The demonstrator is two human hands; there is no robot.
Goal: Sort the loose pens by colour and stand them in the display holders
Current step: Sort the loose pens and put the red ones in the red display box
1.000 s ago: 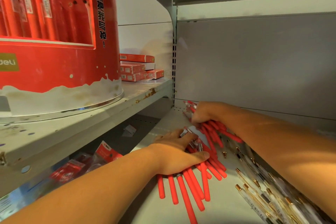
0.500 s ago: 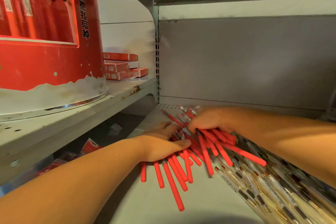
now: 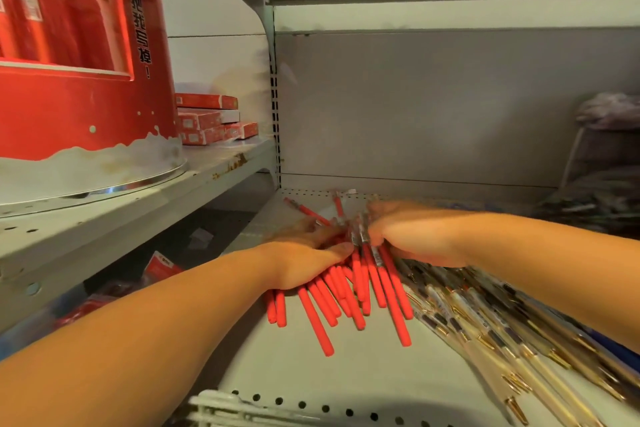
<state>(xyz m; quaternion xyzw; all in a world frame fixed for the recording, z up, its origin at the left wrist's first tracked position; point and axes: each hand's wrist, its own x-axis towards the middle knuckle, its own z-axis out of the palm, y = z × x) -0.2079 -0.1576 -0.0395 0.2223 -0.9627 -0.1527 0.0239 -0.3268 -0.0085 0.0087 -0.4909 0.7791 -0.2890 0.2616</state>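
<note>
Pens all over the lower shelf right now. A heap of red pens lies in a messy fan in the middle of it, most ends pointing toward the camera and a few poking out toward the back wall.

Both hands are on that heap. On its left side the left hand lies palm down, fingers fairly straight, pressing on the pens rather than wrapped round any. From the other side comes the right hand, and its fingers curl down over a bunch of the red pens near their upper ends, so it looks like it's gripping them. It's pretty blurry there, so no telling how many. The 2 hands sit just beside each other over the pile.

Right of the red ones there's a 2nd heap, clear pens with gold tips. They lie slantwise under the right forearm and touch the edge of the red pile.

Up on the higher shelf at left stands a big round red display holder with a window cut in its front and Chinese lettering down the side. Behind it is a small stack of flat red boxes. Something pale at the far right is too blurred to make out.
</note>
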